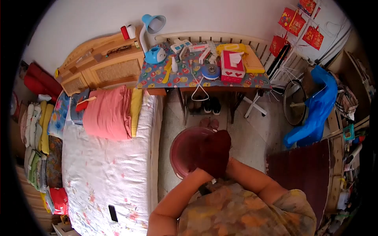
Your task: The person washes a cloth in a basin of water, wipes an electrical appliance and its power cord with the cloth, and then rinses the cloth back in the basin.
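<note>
A dark red cloth (216, 151) is bunched up over the right side of a round reddish basin (176, 157), which stands on the floor. My left hand (202, 174) holds the lower left edge of the cloth, near the basin's rim. On the cloth's lower right side, my right hand (231, 165) grips it too. The folds cover most of the fingers of both hands. Inside the basin, the part beside the cloth looks dark reddish, and its contents cannot be made out.
A bed (106, 169) with a folded pink quilt (108, 113) and a phone (113, 213) is on the left. Ahead stands a cluttered table (157, 80), with shoes (212, 106) beneath. Pinkish slippers (209, 123) lie behind the basin. Blue plastic (321, 104) and a dark red panel (301, 177) are at right.
</note>
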The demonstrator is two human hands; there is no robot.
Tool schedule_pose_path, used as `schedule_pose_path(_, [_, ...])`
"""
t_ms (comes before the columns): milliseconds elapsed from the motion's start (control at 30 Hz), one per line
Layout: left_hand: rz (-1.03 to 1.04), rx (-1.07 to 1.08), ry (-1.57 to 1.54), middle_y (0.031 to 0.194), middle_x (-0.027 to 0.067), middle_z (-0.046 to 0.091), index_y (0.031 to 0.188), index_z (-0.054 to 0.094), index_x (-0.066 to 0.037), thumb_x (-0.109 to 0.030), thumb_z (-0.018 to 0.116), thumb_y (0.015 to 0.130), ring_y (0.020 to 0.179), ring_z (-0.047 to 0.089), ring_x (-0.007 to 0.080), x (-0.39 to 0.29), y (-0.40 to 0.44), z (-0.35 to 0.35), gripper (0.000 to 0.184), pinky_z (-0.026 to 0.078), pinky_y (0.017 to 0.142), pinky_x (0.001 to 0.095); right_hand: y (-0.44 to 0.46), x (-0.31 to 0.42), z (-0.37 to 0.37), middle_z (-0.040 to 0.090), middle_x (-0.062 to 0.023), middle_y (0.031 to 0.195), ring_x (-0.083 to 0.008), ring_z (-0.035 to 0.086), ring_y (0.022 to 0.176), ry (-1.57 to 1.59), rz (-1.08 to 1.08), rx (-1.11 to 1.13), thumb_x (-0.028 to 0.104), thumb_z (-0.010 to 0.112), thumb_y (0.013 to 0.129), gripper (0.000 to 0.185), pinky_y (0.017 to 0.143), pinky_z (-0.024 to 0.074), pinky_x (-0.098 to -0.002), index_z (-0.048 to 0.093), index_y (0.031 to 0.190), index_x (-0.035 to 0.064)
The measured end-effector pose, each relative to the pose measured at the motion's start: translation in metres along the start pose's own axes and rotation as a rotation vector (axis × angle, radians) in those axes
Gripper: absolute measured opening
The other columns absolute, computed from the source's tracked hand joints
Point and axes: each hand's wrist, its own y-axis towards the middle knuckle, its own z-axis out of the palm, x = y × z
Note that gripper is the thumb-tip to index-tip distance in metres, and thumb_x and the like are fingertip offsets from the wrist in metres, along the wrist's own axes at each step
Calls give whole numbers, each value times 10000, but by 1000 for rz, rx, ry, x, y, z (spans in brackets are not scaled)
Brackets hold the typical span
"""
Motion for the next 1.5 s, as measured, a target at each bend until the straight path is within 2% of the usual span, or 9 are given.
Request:
schedule_pose_path(367, [445, -70, 198, 1288, 75, 398, 1267, 355, -82, -139, 526, 820, 1207, 353, 204, -86, -15, -38, 482, 244, 1029, 353, 1, 14, 26, 469, -43, 1216, -225, 461, 1085, -35, -135, -95, 318, 450, 882, 368, 941, 375, -362, 440, 1219, 171])
schedule_pose_path(467, [163, -29, -136, 1262, 77, 425, 1216, 420, -82, -74, 519, 810, 1186, 382, 212, -91, -26, -72, 418, 244, 1033, 388, 0, 10, 27, 467, -39, 1216, -225, 462, 1080, -30, -128, -101, 325, 463, 875, 375, 938, 376, -360, 438, 1219, 177])
schedule_pose_path(533, [553, 66, 1380, 1218, 93, 459, 1131, 503, -71, -38, 512, 757, 1183, 381, 240, -103, -32, -94, 376, 194, 1043, 444, 0, 7, 18, 462, -37, 1219, -226, 460, 1082, -29, -125, -77, 323, 470, 871, 380, 938, 375, -359, 434, 1220, 178])
schedule_pose_path(633, [357, -58, 1813, 1195, 102, 477, 1079, 548, -58, -19, 509, 704, 1163, 395, 264, -124, -44, -104, 379, 207, 1028, 467, 3, 4, 8, 451, -34, 1231, -230, 453, 1092, -52, -135, 0, 312, 480, 866, 385, 941, 372, -360, 428, 1222, 173])
schedule_pose_path(700, [322, -217, 1772, 1188, 100, 489, 1106, 540, -65, -28, 515, 749, 1130, 430, 264, -122, -51, -112, 360, 246, 1009, 442, 7, 3, 9, 458, -28, 1227, -220, 462, 1085, -32, -190, 9, 326, 488, 860, 394, 932, 381, -358, 436, 1216, 165])
schedule_pose_path(767, [381, -415, 971, 1184, 103, 498, 1108, 540, -61, -47, 518, 804, 1107, 460, 251, -119, -51, -110, 304, 283, 990, 409, 12, 3, 14, 465, -22, 1224, -210, 471, 1079, -17, -246, 18, 340, 497, 855, 404, 923, 390, -357, 443, 1210, 157])
schedule_pose_path(1033, [290, 313, -1078, 1271, 200, 405, 1301, 317, -27, -487, 292, 892, 1159, 408, 330, -85, 1, -37, 616, 306, 981, 431, 15, -17, -17, 538, -16, 1112, -176, 508, 1020, 209, -79, -176, 379, 455, 871, 351, 909, 399, -332, 495, 1147, 165])
schedule_pose_path(1200, [107, 183, -851, 1308, 160, 365, 1334, 254, -55, -439, 364, 889, 1183, 390, 274, -28, 0, -49, 599, 332, 969, 385, 8, -8, -18, 567, -17, 1052, -177, 544, 948, 341, -47, -2, 408, 412, 880, 352, 832, 451, -323, 532, 1083, 147])
schedule_pose_path(1500, [-101, -120, -680, 1135, 142, 519, 1192, 423, -26, -327, 395, 894, 1028, 519, 255, 12, -4, -72, 425, 415, 875, 354, 8, 28, -5, 594, -48, 983, -199, 560, 845, -72, -22, -430, 325, 383, 900, 335, 739, 471, -320, 554, 1050, 79])
